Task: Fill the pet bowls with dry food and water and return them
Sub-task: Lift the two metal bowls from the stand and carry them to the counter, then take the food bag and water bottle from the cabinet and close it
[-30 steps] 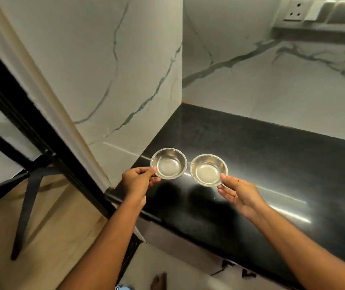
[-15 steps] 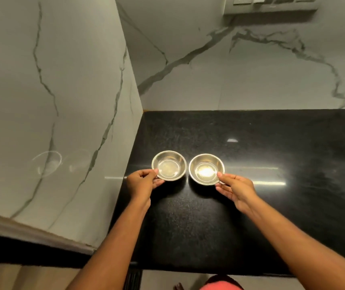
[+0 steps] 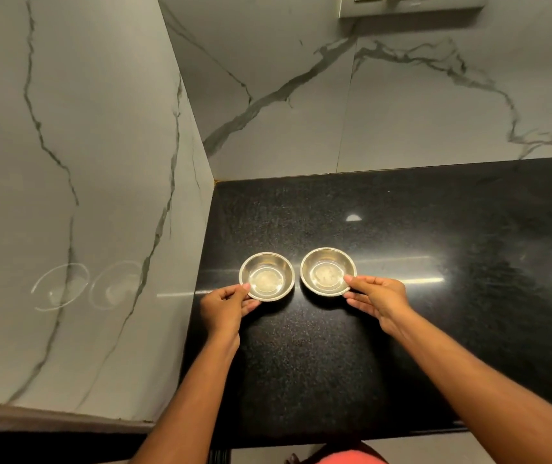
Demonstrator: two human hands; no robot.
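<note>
I have carried the left bowl (image 3: 266, 276) and right bowl (image 3: 328, 272) further onto the worktop (image 3: 301, 363), near its left edge. My left hand (image 3: 226, 304) pinches the first by its rim, my right hand (image 3: 380, 296) the second.

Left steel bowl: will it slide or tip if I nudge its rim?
Probably slides: the left bowl is polished metal on a glossy counter. Likely light, since it looks empty. Pressing its flared rim might tip it.
</note>
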